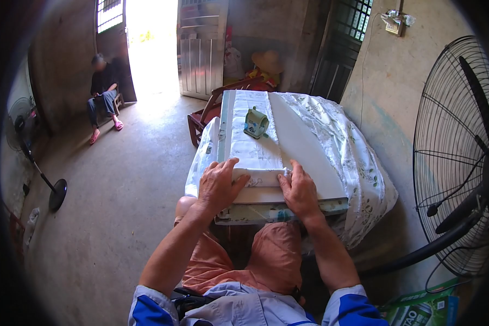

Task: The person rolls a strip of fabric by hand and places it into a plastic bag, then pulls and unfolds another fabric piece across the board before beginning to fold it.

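A long white cloth strip (pixel 250 148) with a faint print runs down the table. Its near end is rolled or folded into a thick white bundle (pixel 262 178). At the bundle's left end is my left hand (pixel 220 183), its thumb against the near side and its fingers curled over. My right hand (pixel 299 190) grips the right end in the same way, thumb pressed to the cloth. Farther up the strip stands a small green object (pixel 256 123) with an opening and a dark marking; its kind is unclear.
Under the strip is a white board (pixel 309 155) on the table, with a leaf-patterned cloth (pixel 358 163) hanging on the right. A large fan (pixel 456 157) stands close on the right. Another person (pixel 104 89) sits by the open door. A smaller fan (pixel 24 122) stands left.
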A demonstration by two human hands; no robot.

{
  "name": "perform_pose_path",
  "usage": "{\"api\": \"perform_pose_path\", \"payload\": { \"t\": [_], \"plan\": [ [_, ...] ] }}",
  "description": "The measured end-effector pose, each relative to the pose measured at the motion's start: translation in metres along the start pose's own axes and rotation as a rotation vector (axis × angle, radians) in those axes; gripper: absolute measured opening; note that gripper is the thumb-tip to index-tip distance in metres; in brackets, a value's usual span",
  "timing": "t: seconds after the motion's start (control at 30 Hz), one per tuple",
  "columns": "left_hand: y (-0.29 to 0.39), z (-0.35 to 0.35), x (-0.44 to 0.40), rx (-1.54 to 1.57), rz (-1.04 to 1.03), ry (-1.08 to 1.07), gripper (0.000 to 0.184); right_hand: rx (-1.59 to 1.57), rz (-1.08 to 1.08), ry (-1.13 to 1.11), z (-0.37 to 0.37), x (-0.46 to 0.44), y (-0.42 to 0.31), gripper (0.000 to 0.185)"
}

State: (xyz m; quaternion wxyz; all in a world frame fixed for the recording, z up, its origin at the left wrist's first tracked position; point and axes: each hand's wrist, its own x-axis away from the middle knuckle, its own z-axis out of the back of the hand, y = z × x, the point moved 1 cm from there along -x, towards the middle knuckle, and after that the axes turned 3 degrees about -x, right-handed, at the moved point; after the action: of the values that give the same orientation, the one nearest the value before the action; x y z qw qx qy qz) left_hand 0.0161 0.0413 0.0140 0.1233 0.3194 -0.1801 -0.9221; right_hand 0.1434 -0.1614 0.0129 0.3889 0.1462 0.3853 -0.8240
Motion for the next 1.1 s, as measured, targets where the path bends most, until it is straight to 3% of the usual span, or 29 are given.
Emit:
{"api": "perform_pose_path", "payload": {
  "t": [0.23,0.33,0.4,0.47,0.7,0.8,0.93,1.1],
  "plan": [
    [0.008,0.003,0.000,-0.193,0.049,0.014,0.051,0.137,-0.002,0.012,-0.007,-0.002,-0.001,0.052],
    [0.010,-0.001,0.000,-0.194,-0.248,0.203,0.042,0.144,-0.007,-0.012,-0.007,-0.004,0.001,0.047],
    [0.008,-0.009,0.000,-0.170,-0.410,0.084,0.035,0.158,-0.012,-0.040,-0.006,-0.006,0.000,0.043],
    [0.005,-0.011,0.003,0.006,-0.429,-0.132,0.036,0.170,-0.017,-0.063,-0.006,-0.007,0.001,0.041],
    [0.009,-0.004,0.007,0.153,-0.354,-0.234,0.041,0.141,-0.032,-0.058,-0.006,-0.007,0.000,0.037],
    [0.008,-0.007,0.007,0.148,-0.357,-0.236,0.044,0.276,0.252,0.102,-0.007,-0.001,-0.012,0.040],
    [0.007,-0.007,0.009,0.126,-0.366,-0.255,0.044,0.278,0.537,-0.078,-0.021,0.013,-0.031,0.061],
    [0.007,-0.010,0.011,0.092,-0.375,-0.226,0.044,0.277,0.383,-0.217,-0.019,0.022,-0.019,0.074]
  ]
}}
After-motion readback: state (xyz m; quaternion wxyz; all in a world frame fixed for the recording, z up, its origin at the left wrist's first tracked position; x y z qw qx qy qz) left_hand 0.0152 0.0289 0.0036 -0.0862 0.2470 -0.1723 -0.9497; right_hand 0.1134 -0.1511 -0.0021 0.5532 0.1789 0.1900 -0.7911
